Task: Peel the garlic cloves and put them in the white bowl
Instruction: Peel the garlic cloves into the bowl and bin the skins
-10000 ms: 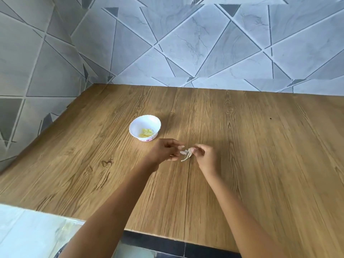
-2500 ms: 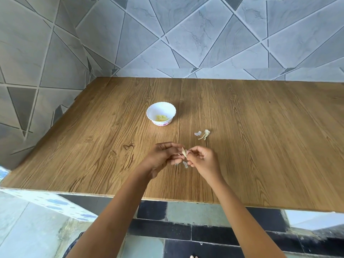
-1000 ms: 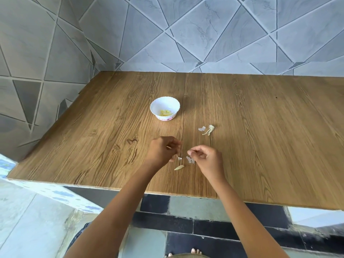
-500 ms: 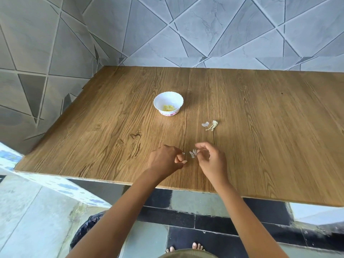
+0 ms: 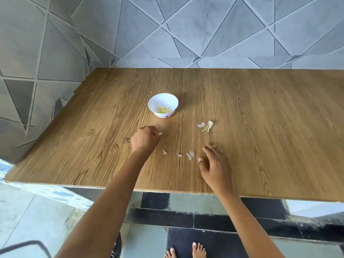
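While the two hands were close together a moment ago, they are now apart. A small pale garlic clove (image 5: 160,134) is pinched in the curled fingertips of the left hand (image 5: 146,139), a little short of the white bowl (image 5: 163,101). The bowl already has yellowish peeled cloves (image 5: 164,109) inside. New skin bits (image 5: 190,155) lie on the wooden table (image 5: 260,127) between the hands, and an older skin pile (image 5: 208,126) sits farther back. The right hand (image 5: 216,164) has its fingers spread and holds nothing. I think this clove is peeled and goes in the bowl next.
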Demonstrator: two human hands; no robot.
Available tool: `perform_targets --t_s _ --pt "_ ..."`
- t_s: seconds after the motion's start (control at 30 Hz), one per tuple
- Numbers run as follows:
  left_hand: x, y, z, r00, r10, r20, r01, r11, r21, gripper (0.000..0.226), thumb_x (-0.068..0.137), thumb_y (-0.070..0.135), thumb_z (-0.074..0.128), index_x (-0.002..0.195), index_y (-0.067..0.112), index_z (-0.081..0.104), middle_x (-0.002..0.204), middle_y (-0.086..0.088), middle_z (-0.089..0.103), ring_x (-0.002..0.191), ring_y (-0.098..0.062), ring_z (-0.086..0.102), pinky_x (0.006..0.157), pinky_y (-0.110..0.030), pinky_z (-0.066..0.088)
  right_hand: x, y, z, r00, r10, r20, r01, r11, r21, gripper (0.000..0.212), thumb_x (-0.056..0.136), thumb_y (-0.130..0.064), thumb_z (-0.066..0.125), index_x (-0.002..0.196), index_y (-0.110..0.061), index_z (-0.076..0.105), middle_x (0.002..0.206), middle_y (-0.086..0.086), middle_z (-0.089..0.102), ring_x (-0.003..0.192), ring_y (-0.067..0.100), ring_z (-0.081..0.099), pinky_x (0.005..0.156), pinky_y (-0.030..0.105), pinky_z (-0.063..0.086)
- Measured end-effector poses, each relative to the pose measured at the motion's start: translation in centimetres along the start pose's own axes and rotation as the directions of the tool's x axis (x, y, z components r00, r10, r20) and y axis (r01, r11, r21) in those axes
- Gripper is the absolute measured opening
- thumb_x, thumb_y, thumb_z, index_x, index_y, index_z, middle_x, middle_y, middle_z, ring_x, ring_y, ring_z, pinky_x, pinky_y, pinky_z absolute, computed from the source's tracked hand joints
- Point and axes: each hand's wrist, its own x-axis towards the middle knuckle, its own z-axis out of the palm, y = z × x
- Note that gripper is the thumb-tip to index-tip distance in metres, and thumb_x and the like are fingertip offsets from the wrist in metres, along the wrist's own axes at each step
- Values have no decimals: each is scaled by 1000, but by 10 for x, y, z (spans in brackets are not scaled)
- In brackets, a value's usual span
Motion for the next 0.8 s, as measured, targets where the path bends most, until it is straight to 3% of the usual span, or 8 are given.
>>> perform_targets --t_s 0.13,0.27,0.37,0.43,0.53,0.6,0.7,0.8 --pt "-13 -6 3 993 88 -78 -95 991 -96 18 87 8 57 95 11 72 92 -7 71 76 -25 64 61 -27 49 0 0 0 1000 23 19 -24 999 27 38 87 -17 67 122 -2 61 132 16 56 127 32 50 108 44 31" --pt "-43 -7 16 984 175 35 -171 980 -103 18 89 2 58 96 7 74 91 -6 73 60 -8 58 49 -5 37 0 -1 -1 999 35 22 -37 996 85 38 88 -16 65 123 -3 60 133 14 56 128 30 48 110 45 32" --pt "-53 12 29 963 264 61 -258 962 -88 21 89 0 56 103 5 71 97 -11 71 78 -21 66 66 -21 52 0 -3 -7 996 83 -9 -80 974 213 35 89 -13 64 122 -2 61 128 12 60 124 28 52 105 45 41" --pt "-57 30 37 945 322 64 -315 944 -95 26 88 -5 53 104 4 71 99 -13 69 82 -24 67 73 -30 55 1 -5 -13 993 117 -30 -103 949 299 34 90 -10 63 123 -2 60 125 10 62 119 25 55 102 33 42" --pt "-60 53 43 922 374 104 -366 927 -87 28 87 -4 50 106 4 70 104 -13 65 86 -26 64 75 -33 54 1 -8 -23 984 176 -14 -154 899 410 35 92 -9 59 126 -4 57 126 7 60 119 14 54 98 6 32" --pt "-59 62 44 900 406 158 -399 914 -76 29 88 -1 50 110 5 68 107 -14 62 90 -28 62 77 -34 52 -1 -8 -28 977 214 3 -189 857 480 35 93 -9 57 128 -6 56 127 3 59 118 7 50 93 -3 29" --pt "-56 66 43 853 475 215 -471 879 -72 29 89 6 54 116 9 65 111 -10 61 92 -24 62 79 -31 53 -2 -7 -35 952 300 51 -273 767 581 35 94 -9 55 129 -9 55 128 -1 59 116 5 53 92 3 36" --pt "-56 64 46 832 509 223 -522 853 1 27 89 5 58 111 14 69 109 -6 62 88 -21 64 77 -33 55 1 -9 -45 906 396 148 -359 536 764 30 95 -9 53 124 -13 58 124 -2 61 114 5 57 92 9 43"
